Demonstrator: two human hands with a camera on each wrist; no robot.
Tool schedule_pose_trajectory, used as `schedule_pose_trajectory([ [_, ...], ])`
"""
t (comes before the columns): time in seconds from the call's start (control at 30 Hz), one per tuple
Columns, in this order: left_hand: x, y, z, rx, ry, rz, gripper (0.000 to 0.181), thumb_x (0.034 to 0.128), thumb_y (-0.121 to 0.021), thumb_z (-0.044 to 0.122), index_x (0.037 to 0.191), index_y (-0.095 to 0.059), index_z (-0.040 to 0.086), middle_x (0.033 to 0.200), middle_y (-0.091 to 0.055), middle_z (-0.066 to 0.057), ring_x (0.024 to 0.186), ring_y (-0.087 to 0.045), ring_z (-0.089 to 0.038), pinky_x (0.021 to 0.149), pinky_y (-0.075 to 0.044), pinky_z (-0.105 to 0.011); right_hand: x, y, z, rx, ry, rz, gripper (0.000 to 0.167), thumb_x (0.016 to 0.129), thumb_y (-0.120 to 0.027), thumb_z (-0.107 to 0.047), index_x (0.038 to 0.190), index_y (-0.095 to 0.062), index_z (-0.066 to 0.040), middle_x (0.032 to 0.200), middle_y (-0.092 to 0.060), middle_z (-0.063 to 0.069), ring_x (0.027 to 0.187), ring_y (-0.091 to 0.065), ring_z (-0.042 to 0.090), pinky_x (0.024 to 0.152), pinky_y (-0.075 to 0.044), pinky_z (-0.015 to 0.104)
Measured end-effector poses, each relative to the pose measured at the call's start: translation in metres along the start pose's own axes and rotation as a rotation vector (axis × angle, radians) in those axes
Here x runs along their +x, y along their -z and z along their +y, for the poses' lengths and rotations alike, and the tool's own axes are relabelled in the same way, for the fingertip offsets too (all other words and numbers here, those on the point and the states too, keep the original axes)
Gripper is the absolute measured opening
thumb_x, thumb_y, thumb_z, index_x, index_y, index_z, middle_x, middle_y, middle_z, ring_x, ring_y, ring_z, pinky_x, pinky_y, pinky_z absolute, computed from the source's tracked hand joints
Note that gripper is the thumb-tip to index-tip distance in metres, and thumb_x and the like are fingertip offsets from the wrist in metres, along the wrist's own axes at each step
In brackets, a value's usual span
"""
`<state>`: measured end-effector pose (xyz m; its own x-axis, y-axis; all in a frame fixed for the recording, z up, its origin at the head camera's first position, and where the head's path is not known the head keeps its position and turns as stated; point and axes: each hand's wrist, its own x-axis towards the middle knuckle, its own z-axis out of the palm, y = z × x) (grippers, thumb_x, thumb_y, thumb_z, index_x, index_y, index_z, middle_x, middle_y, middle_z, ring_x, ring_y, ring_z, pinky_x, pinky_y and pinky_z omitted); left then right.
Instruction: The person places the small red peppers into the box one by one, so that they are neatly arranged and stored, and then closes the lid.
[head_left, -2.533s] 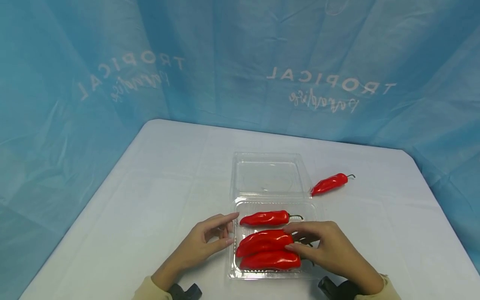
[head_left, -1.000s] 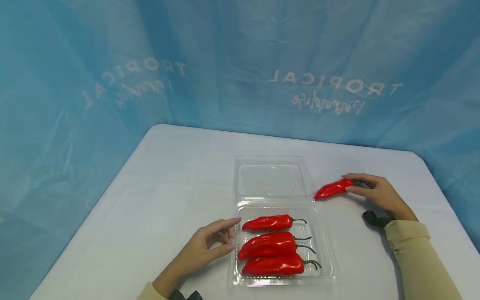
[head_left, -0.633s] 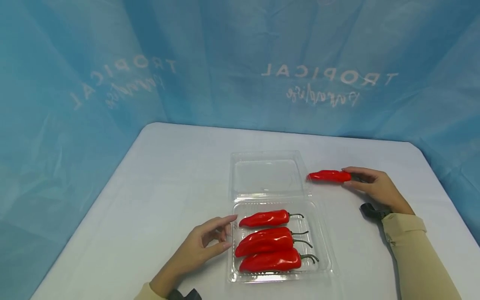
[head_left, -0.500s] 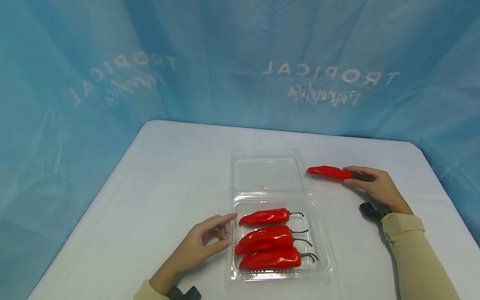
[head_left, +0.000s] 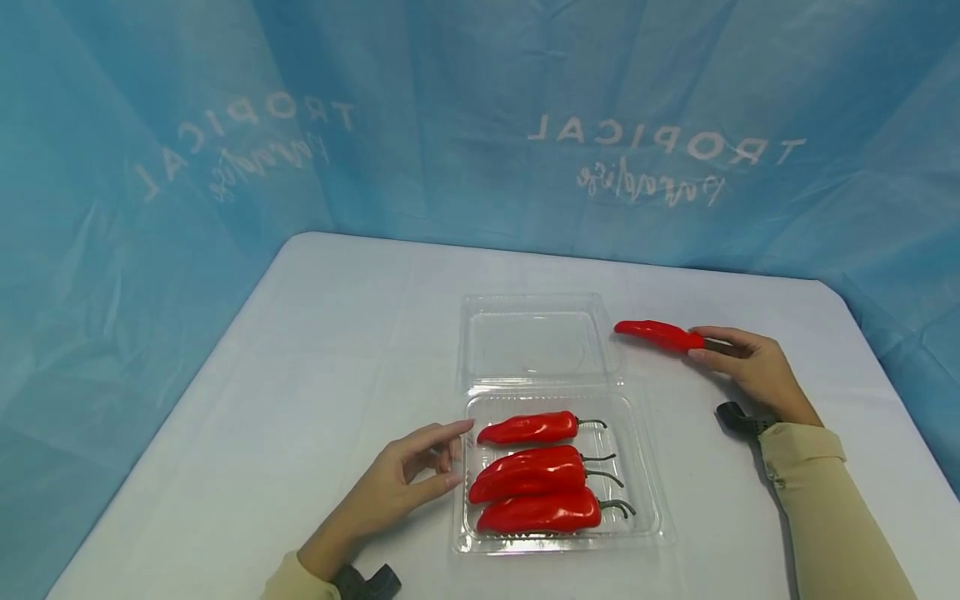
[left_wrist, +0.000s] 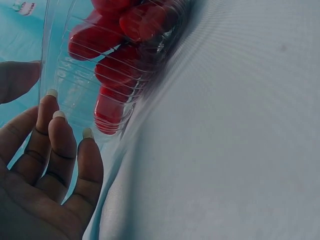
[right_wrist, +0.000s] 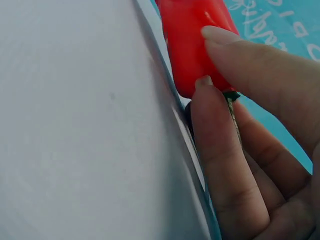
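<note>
My right hand [head_left: 761, 367] pinches a red chili pepper [head_left: 660, 334] at its stem end, right of the container's lid. The right wrist view shows the thumb and a fingertip on the pepper's red skin [right_wrist: 192, 50], near its green stem [right_wrist: 232, 95]. A clear plastic clamshell container [head_left: 648, 483] lies with its lid [head_left: 536, 342] folded back. Several red chili peppers [head_left: 536, 471] lie across its base, stems to the right. My left hand [head_left: 390, 487] rests at the base's left edge, fingers loosely bent. In the left wrist view its fingertips are close to the clear wall; contact is unclear.
A white-covered table [head_left: 337, 350] bears everything. Blue sheeting [head_left: 450, 117] with mirrored white lettering hangs behind and beside it. Dark wrist mounts [head_left: 738, 419] sit at both wrists.
My right hand has moved from the container's peppers to the loose pepper and taken hold of it. That pepper has turned, its tip swinging away from me. My left hand stays at the container.
</note>
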<state>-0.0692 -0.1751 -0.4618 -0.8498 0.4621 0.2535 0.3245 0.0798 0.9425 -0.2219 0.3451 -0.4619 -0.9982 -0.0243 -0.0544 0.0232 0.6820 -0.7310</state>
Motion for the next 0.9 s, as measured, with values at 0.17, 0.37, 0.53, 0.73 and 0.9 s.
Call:
schedule_pose_trajectory([
  [0.17, 0.001, -0.002, 0.002, 0.012, -0.002, 0.003, 0.054, 0.0943, -0.072, 0.008, 0.145, -0.054, 0.003, 0.104, -0.061, -0.006, 0.090, -0.058, -0.022, 0.086, -0.058, -0.034, -0.007, 0.004, -0.012, 0.079, -0.066, 0.052, 0.069, 0.088, -0.072, -0.058, 0.143, -0.060, -0.017, 0.145, -0.055, 0.013, 0.123, -0.054, 0.026, 0.080, -0.049, 0.010],
  [0.37, 0.002, -0.004, 0.003, 0.015, 0.006, 0.011, 0.053, 0.0943, -0.072, 0.009, 0.144, -0.055, 0.003, 0.103, -0.061, -0.005, 0.089, -0.058, -0.021, 0.086, -0.057, -0.034, -0.016, 0.015, -0.032, 0.146, -0.030, 0.081, 0.062, 0.090, -0.074, -0.051, 0.142, -0.061, -0.019, 0.138, -0.060, 0.004, 0.113, -0.059, 0.012, 0.082, -0.053, 0.014],
  [0.53, 0.004, -0.006, 0.003, 0.020, 0.014, 0.010, 0.053, 0.0943, -0.073, 0.010, 0.144, -0.055, 0.003, 0.103, -0.061, -0.004, 0.089, -0.058, -0.020, 0.086, -0.057, -0.034, -0.030, 0.017, -0.068, 0.161, 0.052, 0.071, 0.053, 0.091, -0.076, -0.042, 0.137, -0.066, -0.018, 0.128, -0.066, 0.002, 0.105, -0.066, 0.009, 0.081, -0.055, 0.016],
  [0.73, 0.006, -0.009, 0.002, 0.024, 0.027, 0.012, 0.054, 0.0939, -0.073, 0.011, 0.145, -0.056, 0.006, 0.104, -0.062, -0.004, 0.089, -0.058, -0.021, 0.088, -0.058, -0.035, -0.057, 0.007, -0.120, 0.094, 0.160, -0.005, 0.042, 0.089, -0.080, -0.038, 0.128, -0.072, -0.024, 0.124, -0.070, 0.003, 0.101, -0.070, 0.009, 0.078, -0.056, 0.020],
  [0.9, 0.006, -0.011, 0.002, 0.021, 0.028, 0.014, 0.054, 0.0935, -0.073, 0.010, 0.144, -0.056, 0.005, 0.103, -0.062, -0.003, 0.088, -0.058, -0.020, 0.088, -0.058, -0.035, -0.076, -0.021, -0.152, 0.032, 0.391, -0.146, 0.033, 0.088, -0.083, -0.023, 0.120, -0.075, -0.024, 0.115, -0.073, -0.006, 0.101, -0.071, 0.009, 0.079, -0.058, 0.022],
])
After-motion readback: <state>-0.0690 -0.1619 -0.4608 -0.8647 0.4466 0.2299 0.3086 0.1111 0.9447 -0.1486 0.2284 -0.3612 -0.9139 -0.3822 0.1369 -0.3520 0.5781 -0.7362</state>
